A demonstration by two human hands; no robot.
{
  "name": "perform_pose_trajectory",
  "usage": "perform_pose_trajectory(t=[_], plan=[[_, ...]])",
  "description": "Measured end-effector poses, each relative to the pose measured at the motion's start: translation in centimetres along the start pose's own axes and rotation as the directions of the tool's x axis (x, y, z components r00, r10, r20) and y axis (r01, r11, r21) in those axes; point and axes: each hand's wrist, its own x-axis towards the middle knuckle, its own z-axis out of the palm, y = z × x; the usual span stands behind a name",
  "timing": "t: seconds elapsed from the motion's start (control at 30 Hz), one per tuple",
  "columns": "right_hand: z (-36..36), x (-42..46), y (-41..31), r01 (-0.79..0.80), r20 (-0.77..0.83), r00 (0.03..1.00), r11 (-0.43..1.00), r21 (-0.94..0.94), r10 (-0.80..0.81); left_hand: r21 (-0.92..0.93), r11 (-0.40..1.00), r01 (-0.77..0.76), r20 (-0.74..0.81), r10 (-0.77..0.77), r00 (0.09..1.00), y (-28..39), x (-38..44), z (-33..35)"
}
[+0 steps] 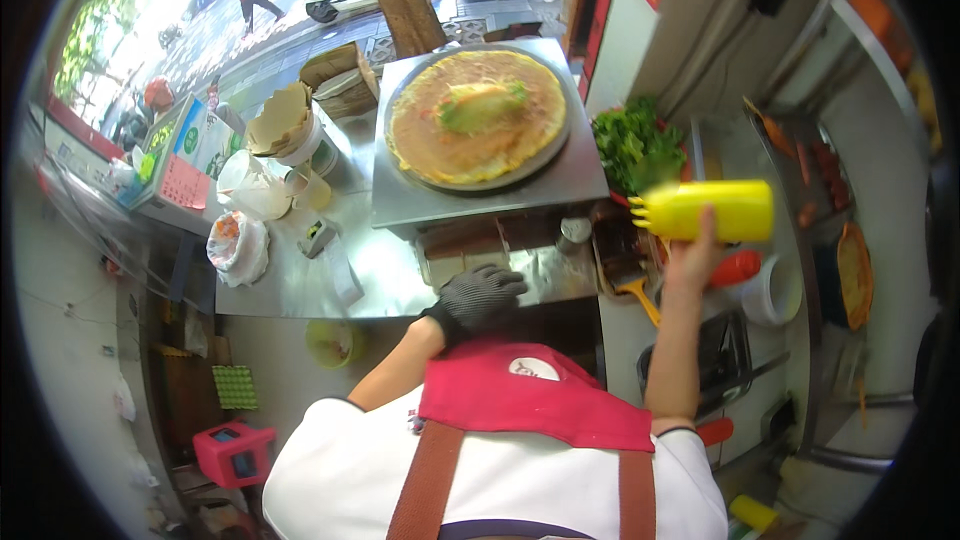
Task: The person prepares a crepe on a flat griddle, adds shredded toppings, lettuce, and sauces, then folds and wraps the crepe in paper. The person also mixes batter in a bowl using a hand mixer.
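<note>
A yellow multi-nozzle squeeze bottle [739,210] lies sideways in my right hand [694,247], its several tips pointing left. Beside it is a mound of leafy greens [634,139]. My left hand [480,296], in a grey-black knit glove, is at the front of the steel counter, by the shallow metal trays [457,251]; its fingertips are blurred and I see nothing held. Ahead, a round griddle [517,178] carries a large thin crepe [420,127] brushed with brown sauce. Lettuce and other shredded filling [480,109] are heaped on the crepe's middle.
To the left stand paper sleeves [277,120], a white pitcher [251,187], a lined bin [238,251] and a small printer-like device [316,236]. Near my right arm are a dark sauce tray [619,240], an orange-handled brush [641,296], a red bottle [735,268] and a white tub [772,292].
</note>
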Motion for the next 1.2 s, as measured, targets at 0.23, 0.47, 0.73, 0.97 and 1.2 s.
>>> perform_pose_trajectory(t=[0.23, 0.47, 0.73, 0.97, 1.2], plan=[[20.4, 1.7, 16.4, 0.125, 0.353, 0.933, 0.979, -0.158, -0.062, -0.037, 0.941, 0.337, -0.244, -0.336, 0.91, -11.0, -7.5, -4.1], [27.4, 0.3, 25.4, 0.097, 0.402, 0.915, 0.959, -0.266, 0.019, -0.151, 0.905, 0.397, -0.26, -0.423, 0.868, -17.5, -9.8, -4.8], [28.7, -0.5, 28.7, 0.128, 0.424, 0.905, 0.929, -0.347, 0.034, -0.16, 0.941, 0.298, -0.296, -0.334, 0.895, -20.4, -8.3, -6.7], [25.0, 6.2, 27.0, 0.357, 0.24, 0.93, 0.843, -0.403, -0.279, -0.144, 0.944, 0.297, -0.274, -0.326, 0.905, -21.8, -8.4, -6.7], [25.3, 0.4, 25.4, 0.253, 0.255, 0.952, 0.899, -0.358, -0.167, -0.175, 0.959, 0.222, -0.21, -0.256, 0.943, -20.6, -6.5, -6.1]])
